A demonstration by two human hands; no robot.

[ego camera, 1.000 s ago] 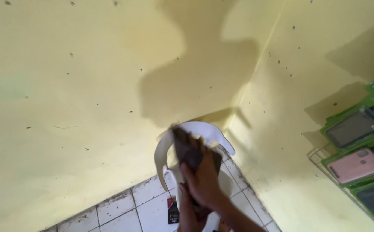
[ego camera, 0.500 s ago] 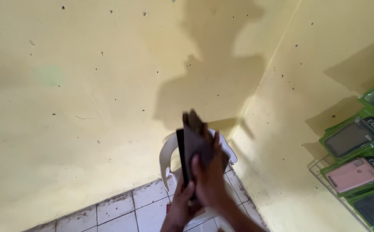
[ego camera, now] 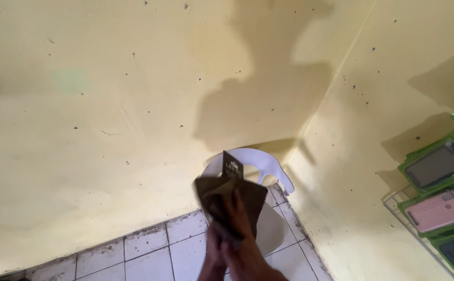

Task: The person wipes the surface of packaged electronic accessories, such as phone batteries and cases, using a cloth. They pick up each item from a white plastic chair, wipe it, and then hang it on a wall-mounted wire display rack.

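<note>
your hands have come up a little since a second ago, and the brown wallet (ego camera: 230,195) now stands opened wider, its flaps spread and a dark card (ego camera: 232,167) poking out the top. so you're working it open rather than carrying it. both hands reach up from the bottom edge, in front of the white chair (ego camera: 268,166). your right hand (ego camera: 240,237) grips the wallet from below with fingers laid up its face; your left hand (ego camera: 214,250) clasps its lower left side.
</note>
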